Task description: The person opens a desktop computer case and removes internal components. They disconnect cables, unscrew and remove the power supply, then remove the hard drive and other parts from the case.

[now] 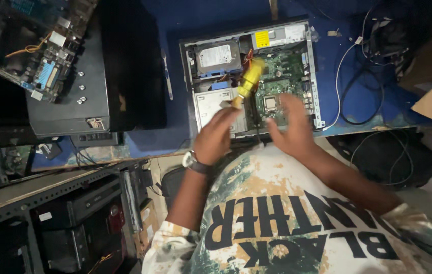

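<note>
Head view: left hand (216, 136) blurs, gripping yellow screwdriver (249, 81), tip hidden.

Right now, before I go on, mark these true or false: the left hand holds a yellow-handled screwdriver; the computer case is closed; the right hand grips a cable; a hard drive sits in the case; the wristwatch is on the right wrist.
1. The left hand holds a yellow-handled screwdriver: true.
2. The computer case is closed: false, it lies open, its motherboard showing.
3. The right hand grips a cable: false, it is open and holds nothing.
4. A hard drive sits in the case: true.
5. The wristwatch is on the right wrist: false, the left.
</note>
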Tool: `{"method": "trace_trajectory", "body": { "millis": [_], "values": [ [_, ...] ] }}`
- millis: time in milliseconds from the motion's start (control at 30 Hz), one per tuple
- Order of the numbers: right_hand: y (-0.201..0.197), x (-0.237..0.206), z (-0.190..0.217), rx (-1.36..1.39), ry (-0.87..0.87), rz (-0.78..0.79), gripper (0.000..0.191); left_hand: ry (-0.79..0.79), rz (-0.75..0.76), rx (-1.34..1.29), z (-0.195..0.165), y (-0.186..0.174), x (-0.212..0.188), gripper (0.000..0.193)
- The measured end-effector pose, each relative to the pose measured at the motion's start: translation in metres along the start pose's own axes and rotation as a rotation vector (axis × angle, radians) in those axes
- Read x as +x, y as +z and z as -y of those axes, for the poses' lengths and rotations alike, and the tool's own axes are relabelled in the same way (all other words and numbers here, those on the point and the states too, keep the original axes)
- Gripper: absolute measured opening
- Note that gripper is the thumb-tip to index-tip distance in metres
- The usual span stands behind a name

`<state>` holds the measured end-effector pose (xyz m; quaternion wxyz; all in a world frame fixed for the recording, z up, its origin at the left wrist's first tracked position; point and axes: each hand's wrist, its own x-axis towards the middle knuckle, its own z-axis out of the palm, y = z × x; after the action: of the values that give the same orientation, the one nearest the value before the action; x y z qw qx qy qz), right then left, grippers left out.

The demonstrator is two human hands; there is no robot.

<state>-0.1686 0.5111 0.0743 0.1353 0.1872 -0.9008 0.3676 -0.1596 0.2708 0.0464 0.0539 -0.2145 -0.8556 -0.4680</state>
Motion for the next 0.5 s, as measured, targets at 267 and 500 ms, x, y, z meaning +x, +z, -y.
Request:
{"method": "trace_trajectory", "body": {
  "millis": [267, 500],
  "values": [
    [-0.051, -0.009, -0.021, -0.358, -0.075, 0.451, 0.022, 0.193, 0.450, 0.165, -0.062, 0.034, 0.035, 0.048],
    [-0.073, -0.055, -0.149, -0.285, 0.512, 0.428, 0.024, 0.063, -0.080, 0.155, -0.043, 0.110, 0.042, 0.032]
  ]
}}
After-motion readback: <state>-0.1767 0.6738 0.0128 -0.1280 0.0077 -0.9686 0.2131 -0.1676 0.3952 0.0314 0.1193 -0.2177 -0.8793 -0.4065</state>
